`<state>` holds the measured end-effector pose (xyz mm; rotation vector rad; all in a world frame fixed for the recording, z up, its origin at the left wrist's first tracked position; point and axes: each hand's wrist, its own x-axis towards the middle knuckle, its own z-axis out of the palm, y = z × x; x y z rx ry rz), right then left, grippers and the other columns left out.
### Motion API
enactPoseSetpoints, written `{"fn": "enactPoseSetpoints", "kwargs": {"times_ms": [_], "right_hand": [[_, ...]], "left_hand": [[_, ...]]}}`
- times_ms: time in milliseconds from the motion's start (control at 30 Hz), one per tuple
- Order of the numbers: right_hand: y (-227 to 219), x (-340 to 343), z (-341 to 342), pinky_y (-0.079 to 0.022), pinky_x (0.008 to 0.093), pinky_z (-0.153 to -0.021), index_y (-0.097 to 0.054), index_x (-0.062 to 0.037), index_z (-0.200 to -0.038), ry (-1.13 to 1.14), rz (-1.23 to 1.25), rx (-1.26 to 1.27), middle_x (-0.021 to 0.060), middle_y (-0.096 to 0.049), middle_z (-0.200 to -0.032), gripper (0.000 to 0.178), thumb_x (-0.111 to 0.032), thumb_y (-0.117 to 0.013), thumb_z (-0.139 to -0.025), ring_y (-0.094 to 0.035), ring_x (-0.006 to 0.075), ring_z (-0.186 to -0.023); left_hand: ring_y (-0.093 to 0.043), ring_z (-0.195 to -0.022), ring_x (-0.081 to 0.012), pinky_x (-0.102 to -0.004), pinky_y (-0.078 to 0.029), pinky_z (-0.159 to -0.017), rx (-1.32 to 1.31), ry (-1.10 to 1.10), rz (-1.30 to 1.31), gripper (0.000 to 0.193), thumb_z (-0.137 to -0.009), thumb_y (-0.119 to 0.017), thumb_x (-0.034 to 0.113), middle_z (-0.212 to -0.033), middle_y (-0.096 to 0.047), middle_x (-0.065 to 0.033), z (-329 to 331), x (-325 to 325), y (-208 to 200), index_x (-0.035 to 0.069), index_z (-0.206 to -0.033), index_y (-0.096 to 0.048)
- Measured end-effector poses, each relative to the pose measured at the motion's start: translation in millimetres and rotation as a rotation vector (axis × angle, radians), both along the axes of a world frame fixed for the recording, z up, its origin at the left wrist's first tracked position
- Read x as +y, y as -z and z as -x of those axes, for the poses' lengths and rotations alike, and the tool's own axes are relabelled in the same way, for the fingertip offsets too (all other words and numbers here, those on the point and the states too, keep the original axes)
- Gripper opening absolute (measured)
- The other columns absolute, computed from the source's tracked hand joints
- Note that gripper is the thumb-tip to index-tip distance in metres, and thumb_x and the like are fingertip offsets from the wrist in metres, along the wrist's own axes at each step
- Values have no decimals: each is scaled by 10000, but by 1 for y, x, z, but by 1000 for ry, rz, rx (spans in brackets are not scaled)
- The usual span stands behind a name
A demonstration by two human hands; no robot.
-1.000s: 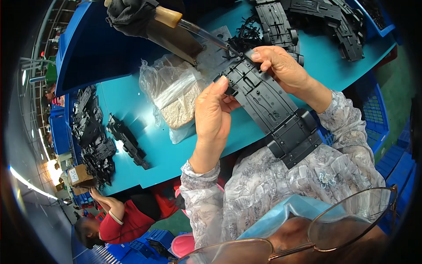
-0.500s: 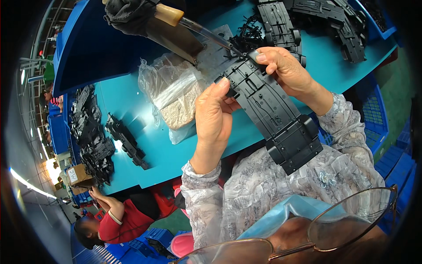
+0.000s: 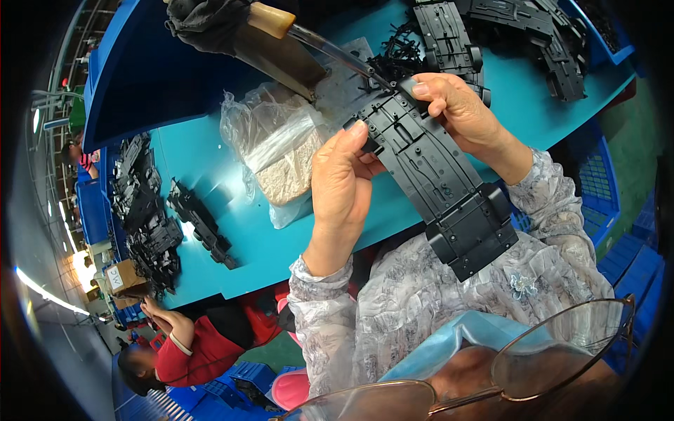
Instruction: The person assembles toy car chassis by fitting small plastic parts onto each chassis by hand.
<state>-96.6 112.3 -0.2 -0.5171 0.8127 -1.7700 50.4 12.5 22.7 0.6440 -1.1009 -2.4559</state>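
Between my hands is a long black plastic toy car chassis [image 3: 430,165], tilted, its far end near a metal rod. My left hand [image 3: 342,175] pinches the far left corner, thumb on top. My right hand [image 3: 456,109] grips the far right corner the same way. The rod belongs to a tool with a yellowish handle [image 3: 272,19], and its tip meets the far end of the chassis. Dark cloth [image 3: 207,27] wraps the part behind the handle. Just left of the chassis lies a clear plastic bag [image 3: 281,151] with a pale block inside.
On the teal table [image 3: 242,263], a single black chassis [image 3: 202,223] lies left, beside a heap of black parts [image 3: 146,210]. More chassis [image 3: 449,42] lie at the far right, near small black pieces [image 3: 401,52]. A blue bin [image 3: 112,84] stands far left. A person in red [image 3: 200,354] sits lower left.
Almost nothing differs. The chassis and both hands have shifted very slightly, with the same grip; the rod's tip stays at the chassis's far end.
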Motion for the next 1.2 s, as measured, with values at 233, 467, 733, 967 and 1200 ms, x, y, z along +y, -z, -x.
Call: {"fn": "enactPoseSetpoints", "kwargs": {"times_ms": [233, 467, 733, 967, 1200], "right_hand": [[0, -1, -3, -407, 132, -491, -527, -73, -685, 39, -73, 67, -71, -486, -599, 165, -185, -505, -805, -457, -8, -517], [7, -1, -1, -375, 132, -471, -510, -83, -668, 29, -49, 66, -79, -472, -573, 198, -220, -498, -810, -434, -7, -502], [6, -1, -3, -359, 128, -478, -517, -75, -688, 45, -35, 90, -76, -470, -591, 194, -229, -503, -804, -421, -9, -512], [2, 1, -6, -383, 137, -509, -527, -47, -738, 81, -54, 101, -61, -475, -614, 196, -236, -506, -787, -432, -4, -534], [3, 1, -6, -367, 127, -502, -525, -45, -722, 79, -50, 88, -66, -459, -613, 202, -238, -506, -779, -399, -8, -518]], "left_hand": [[-585, -699, -147, -306, -507, -633, -1, -1, 1, 219, -804, -519, 183, -823, -598, -98, 1, 1, -4, -26, -864, -548], [-566, -687, -128, -266, -485, -626, -17, -3, 0, 211, -803, -530, 184, -823, -595, -83, 1, 2, -6, -14, -873, -549], [-568, -703, -127, -260, -474, -648, 18, 7, -13, 201, -797, -535, 155, -834, -596, -85, -1, 3, -9, -19, -899, -544], [-568, -698, -126, -253, -467, -637, 1, 0, 44, 192, -800, -527, 144, -828, -596, -85, 0, 4, -10, -19, -900, -545], [-534, -646, -96, -214, -428, -574, -36, -7, 96, 178, -800, -535, 167, -786, -589, -52, 0, 3, -8, 0, -858, -558]]}}
